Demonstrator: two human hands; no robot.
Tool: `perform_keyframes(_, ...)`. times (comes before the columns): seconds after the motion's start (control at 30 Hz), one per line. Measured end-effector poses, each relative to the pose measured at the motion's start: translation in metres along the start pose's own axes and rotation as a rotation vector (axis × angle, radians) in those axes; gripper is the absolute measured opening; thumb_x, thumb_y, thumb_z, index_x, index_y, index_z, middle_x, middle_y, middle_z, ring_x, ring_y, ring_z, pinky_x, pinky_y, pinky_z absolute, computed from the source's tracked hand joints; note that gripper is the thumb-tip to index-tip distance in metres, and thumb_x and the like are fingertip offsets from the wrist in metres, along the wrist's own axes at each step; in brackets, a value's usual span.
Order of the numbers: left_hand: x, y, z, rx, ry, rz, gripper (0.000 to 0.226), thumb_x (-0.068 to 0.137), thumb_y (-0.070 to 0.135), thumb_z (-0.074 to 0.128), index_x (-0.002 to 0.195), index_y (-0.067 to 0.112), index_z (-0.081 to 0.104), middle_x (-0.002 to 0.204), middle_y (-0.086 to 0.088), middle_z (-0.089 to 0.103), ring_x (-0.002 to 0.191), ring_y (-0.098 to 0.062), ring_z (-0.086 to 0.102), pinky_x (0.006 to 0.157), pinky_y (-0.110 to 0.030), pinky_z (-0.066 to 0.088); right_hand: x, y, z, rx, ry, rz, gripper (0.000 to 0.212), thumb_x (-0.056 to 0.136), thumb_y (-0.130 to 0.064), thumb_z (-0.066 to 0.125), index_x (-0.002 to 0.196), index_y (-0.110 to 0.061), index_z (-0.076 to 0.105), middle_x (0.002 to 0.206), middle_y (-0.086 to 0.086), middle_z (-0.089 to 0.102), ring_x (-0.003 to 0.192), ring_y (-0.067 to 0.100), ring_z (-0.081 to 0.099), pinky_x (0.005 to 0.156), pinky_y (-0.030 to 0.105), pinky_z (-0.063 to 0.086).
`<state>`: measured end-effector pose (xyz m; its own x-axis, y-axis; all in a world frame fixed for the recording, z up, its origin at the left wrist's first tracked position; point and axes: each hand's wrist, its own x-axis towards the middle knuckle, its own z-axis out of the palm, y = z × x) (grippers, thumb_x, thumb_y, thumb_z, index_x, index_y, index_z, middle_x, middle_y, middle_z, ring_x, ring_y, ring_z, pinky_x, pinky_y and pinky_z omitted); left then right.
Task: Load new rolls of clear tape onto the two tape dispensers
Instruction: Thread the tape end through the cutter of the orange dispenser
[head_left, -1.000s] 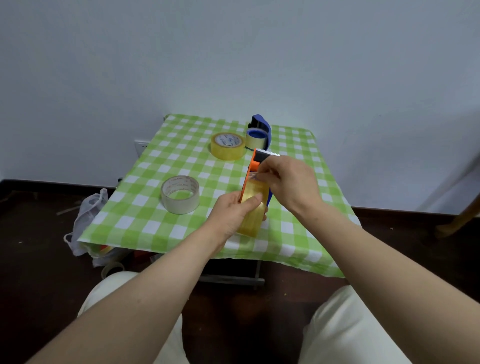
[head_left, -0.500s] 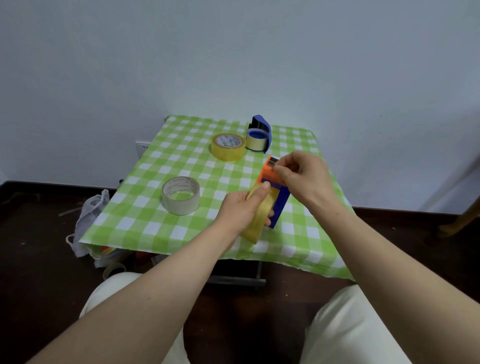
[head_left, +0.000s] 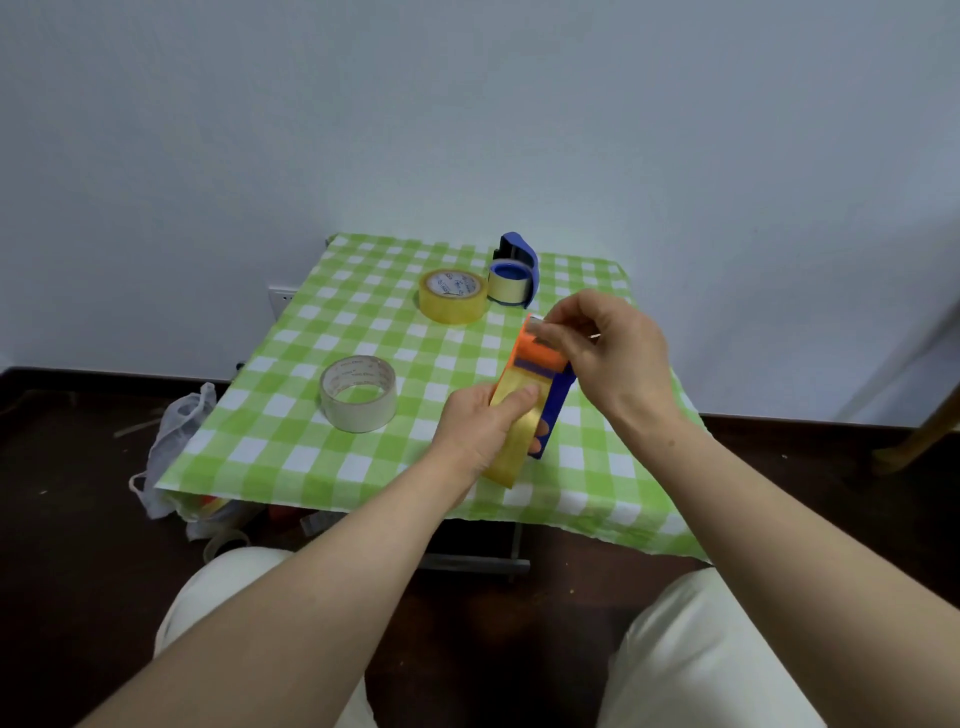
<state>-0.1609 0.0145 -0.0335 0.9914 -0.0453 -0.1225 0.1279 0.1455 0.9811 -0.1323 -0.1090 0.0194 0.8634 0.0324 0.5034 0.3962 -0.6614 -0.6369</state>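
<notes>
Head view: left hand (head_left: 480, 423) wrapped shut around the orange-and-blue dispenser (head_left: 540, 384) and its loaded yellowish roll (head_left: 514, 441), steadying it above the table (head_left: 311, 457) while right hand (head_left: 613, 353) fingertips pinch at the top, probably threading tape.

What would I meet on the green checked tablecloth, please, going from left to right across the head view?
Pale tape roll → yellow tape roll → blue dispenser → orange dispenser, held by left hand and right hand.
</notes>
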Motion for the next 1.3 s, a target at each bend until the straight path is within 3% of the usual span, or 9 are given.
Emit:
perform_keyframes(0.17,-0.003,-0.005,0.002,0.078,0.038,0.057,0.013,0.088,0.020,0.063,0.080,0.009,0.063,0.069,-0.010,0.067,0.052,-0.015,0.060,0.047,-0.019,0.048,0.012,0.004,-0.010,0.121,-0.052,0.246,0.017,0.074,-0.029,0.076,0.074,-0.015,0.066,0.064,-0.006,0.064,0.062,0.015,0.061,0.067,0.036,0.053)
perform_keyframes(0.3,-0.001,-0.008,0.004,0.104,0.070,0.079,0.012,0.084,0.020,0.068,0.078,0.010,0.064,0.078,-0.016,0.068,0.061,-0.021,0.063,0.056,-0.025,0.052,0.011,0.007,-0.015,0.192,-0.102,0.354,0.021,0.065,-0.023,0.083,0.060,-0.014,0.065,0.058,-0.001,0.064,0.049,0.008,0.057,0.062,0.036,0.053)
perform_keyframes(0.4,-0.002,-0.009,0.005,0.107,0.084,0.096,0.012,0.080,0.018,0.073,0.072,0.016,0.065,0.072,-0.007,0.068,0.066,-0.021,0.065,0.057,-0.026,0.053,0.012,0.013,-0.014,0.145,-0.089,0.399,0.023,0.061,-0.026,0.084,0.060,-0.012,0.066,0.062,0.003,0.068,0.058,0.017,0.060,0.067,0.043,0.056)
perform_keyframes(0.53,-0.002,-0.010,0.008,0.114,0.106,0.100,0.012,0.074,0.019,0.078,0.071,0.018,0.067,0.070,-0.002,0.069,0.068,-0.019,0.066,0.068,-0.033,0.055,0.014,0.018,-0.012,0.041,-0.083,0.368,0.022,0.065,-0.029,0.081,0.064,-0.015,0.065,0.058,-0.007,0.063,0.054,0.012,0.054,0.060,0.034,0.048)
perform_keyframes(0.67,-0.003,-0.010,0.010,0.110,0.128,0.113,0.014,0.071,0.021,0.080,0.069,0.018,0.066,0.063,0.005,0.067,0.059,-0.009,0.063,0.057,-0.023,0.050,0.015,0.018,-0.008,-0.070,-0.089,0.329,0.023,0.069,-0.032,0.077,0.064,-0.023,0.057,0.061,-0.006,0.063,0.055,0.012,0.055,0.058,0.031,0.046)
perform_keyframes(0.87,-0.003,-0.010,0.011,0.091,0.144,0.116,0.021,0.070,0.023,0.081,0.061,0.019,0.062,0.054,0.009,0.063,0.055,-0.010,0.061,0.055,-0.023,0.047,0.012,0.013,-0.003,-0.143,-0.062,0.247,0.021,0.076,-0.031,0.072,0.070,-0.026,0.053,0.079,-0.006,0.066,0.080,0.018,0.062,0.070,0.037,0.051)
perform_keyframes(1.03,-0.002,-0.010,0.010,0.076,0.137,0.128,0.027,0.071,0.022,0.080,0.056,0.022,0.058,0.043,0.014,0.059,0.044,0.002,0.057,0.046,-0.015,0.044,0.010,0.013,0.000,-0.188,-0.053,0.191,0.017,0.079,-0.033,0.068,0.077,-0.023,0.055,0.084,-0.005,0.065,0.081,0.018,0.060,0.071,0.037,0.050)
perform_keyframes(1.3,0.000,-0.011,0.009,0.070,0.123,0.120,0.028,0.076,0.025,0.076,0.060,0.014,0.057,0.043,0.012,0.052,0.040,0.001,0.050,0.044,-0.012,0.040,0.008,0.017,0.006,-0.209,0.034,0.116,0.012,0.086,-0.032,0.061,0.085,-0.021,0.057,0.081,-0.011,0.053,0.077,0.013,0.050,0.066,0.029,0.039)
